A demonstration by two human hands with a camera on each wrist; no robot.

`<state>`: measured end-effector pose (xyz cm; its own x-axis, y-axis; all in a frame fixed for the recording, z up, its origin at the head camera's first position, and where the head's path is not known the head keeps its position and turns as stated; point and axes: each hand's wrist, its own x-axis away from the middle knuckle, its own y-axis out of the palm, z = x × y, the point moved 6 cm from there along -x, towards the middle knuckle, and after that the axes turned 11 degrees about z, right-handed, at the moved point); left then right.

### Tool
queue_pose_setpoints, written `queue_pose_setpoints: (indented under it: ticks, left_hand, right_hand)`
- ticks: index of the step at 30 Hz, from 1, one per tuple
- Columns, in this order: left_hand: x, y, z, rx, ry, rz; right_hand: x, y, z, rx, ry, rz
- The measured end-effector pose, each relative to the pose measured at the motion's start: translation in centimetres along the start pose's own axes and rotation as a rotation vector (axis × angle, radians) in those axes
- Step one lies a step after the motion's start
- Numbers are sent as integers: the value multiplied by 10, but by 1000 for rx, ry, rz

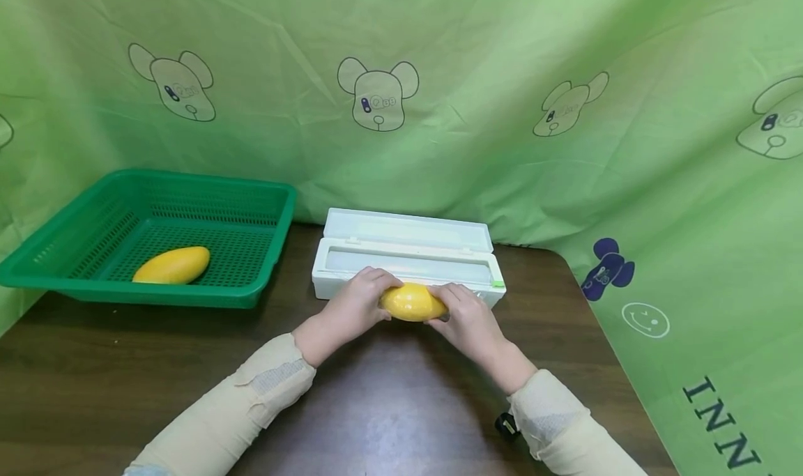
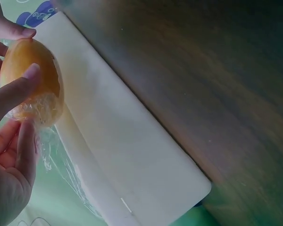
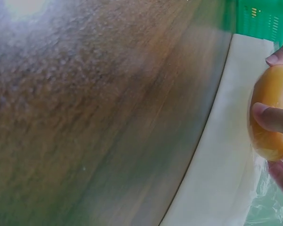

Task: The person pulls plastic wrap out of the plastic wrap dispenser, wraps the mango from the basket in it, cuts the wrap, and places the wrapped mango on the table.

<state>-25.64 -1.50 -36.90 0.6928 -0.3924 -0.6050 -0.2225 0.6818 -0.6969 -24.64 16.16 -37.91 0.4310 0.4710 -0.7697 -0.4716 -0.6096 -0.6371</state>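
A yellow mango (image 1: 410, 302) is held sideways between both hands, above the front edge of a white cling film dispenser (image 1: 408, 231) whose lid stands raised at the back. At its left end my left hand (image 1: 359, 300) grips it, thumb on the near side. My right hand (image 1: 469, 323) pinches the right end with thumb and fingers. Clear cling film (image 2: 49, 148) covers part of the mango in the left wrist view and trails down toward the dispenser. The fingers on the fruit's far side are partly hidden in the head view.
To the left stands a green basket (image 1: 157, 295) with another mango (image 1: 172, 265) lying in it. A brown wooden table (image 1: 389, 406) carries everything. Behind it and on the right hangs a green printed cloth (image 1: 464, 162). A small black object (image 1: 507, 426) shows by the right cuff.
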Motion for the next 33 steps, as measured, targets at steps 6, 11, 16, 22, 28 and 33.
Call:
queue_pose_setpoints:
  ticks: [6,11,16,22,28,33]
  left_hand:
    - [1,5,-5,8,-44,-48]
    - [2,9,-7,7,-65,-70]
    - [2,11,-9,0,-65,-78]
    - [2,16,-11,-11,-84,-115]
    - [2,19,-13,-22,-109,-147]
    - [3,21,-14,-22,-115,-164]
  right_hand:
    - [3,3,1,-4,16,-17]
    - [5,6,1,-9,16,-31]
    - [6,9,3,-9,29,-59]
    - [5,12,5,-18,34,-89]
    - [6,14,5,-25,48,-122]
    - [6,16,5,-30,65,-151]
